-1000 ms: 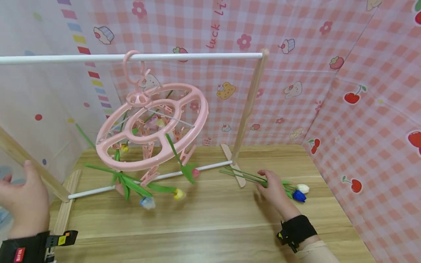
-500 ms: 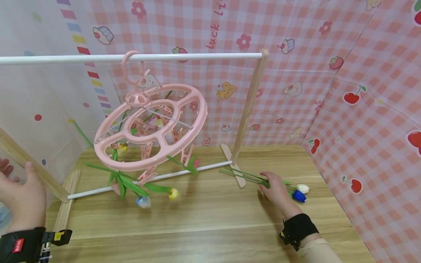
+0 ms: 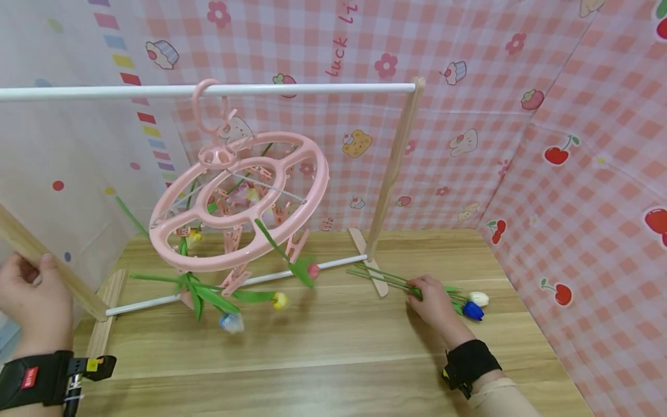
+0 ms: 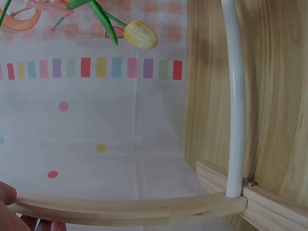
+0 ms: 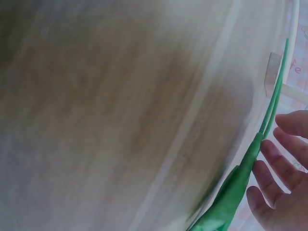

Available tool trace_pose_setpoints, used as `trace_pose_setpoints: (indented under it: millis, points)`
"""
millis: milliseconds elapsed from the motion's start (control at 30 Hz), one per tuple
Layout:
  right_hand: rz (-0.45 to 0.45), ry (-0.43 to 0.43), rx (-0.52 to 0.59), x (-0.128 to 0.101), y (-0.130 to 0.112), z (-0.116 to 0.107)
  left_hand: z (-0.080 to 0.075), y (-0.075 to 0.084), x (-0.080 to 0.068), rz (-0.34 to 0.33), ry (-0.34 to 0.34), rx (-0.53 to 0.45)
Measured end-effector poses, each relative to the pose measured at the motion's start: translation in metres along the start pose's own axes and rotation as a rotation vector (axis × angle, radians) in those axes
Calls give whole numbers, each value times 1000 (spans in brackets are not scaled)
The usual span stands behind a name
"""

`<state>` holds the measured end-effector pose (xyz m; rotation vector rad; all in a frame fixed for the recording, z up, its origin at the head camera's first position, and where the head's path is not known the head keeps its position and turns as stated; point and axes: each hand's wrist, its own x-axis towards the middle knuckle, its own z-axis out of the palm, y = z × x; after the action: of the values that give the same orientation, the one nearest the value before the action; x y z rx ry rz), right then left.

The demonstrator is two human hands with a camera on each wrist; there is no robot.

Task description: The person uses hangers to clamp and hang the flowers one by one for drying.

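Observation:
My left hand (image 3: 39, 301) holds the left wooden post (image 3: 80, 289) of a rack. In the left wrist view, its thumb and fingers (image 4: 8, 193) lie on either side of that post. My right hand (image 3: 435, 307) is at the tabletop, its fingertips against the green stems of artificial tulips. In the right wrist view the fingers are loosely spread and touch the stems (image 5: 250, 156). A blue tulip (image 3: 473, 311) and a white tulip (image 3: 479, 299) lie beyond the hand. From the rack hangs a pink clip hanger (image 3: 219, 264), bearing several tulips, including a yellow one (image 3: 280, 300).
A white rod (image 3: 323, 89) runs along the rack's top; another white rod (image 3: 333, 264) joins its feet. The right wooden post (image 3: 396, 168) stands near the stems' tips. Patterned cloth walls close off the back and right of the wooden table (image 3: 323, 370).
My left hand has closed its fingers round the left post. My right hand has stayed nearly still at the stems. The hanging tulips have swung slightly.

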<state>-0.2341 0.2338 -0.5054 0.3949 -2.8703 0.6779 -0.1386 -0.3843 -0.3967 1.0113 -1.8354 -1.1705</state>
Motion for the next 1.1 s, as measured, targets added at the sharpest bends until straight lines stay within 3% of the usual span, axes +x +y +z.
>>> trace_pose_setpoints:
  millis: [133,367,1100]
  points:
    - [5,-19,-37,2,0,4,0,0,1,-9,7,26]
    - [36,-41,-69,5,-1,6,2,-6,3,54,36,100]
    - [58,-86,-70,8,-1,6,-1,-7,4,51,24,85]
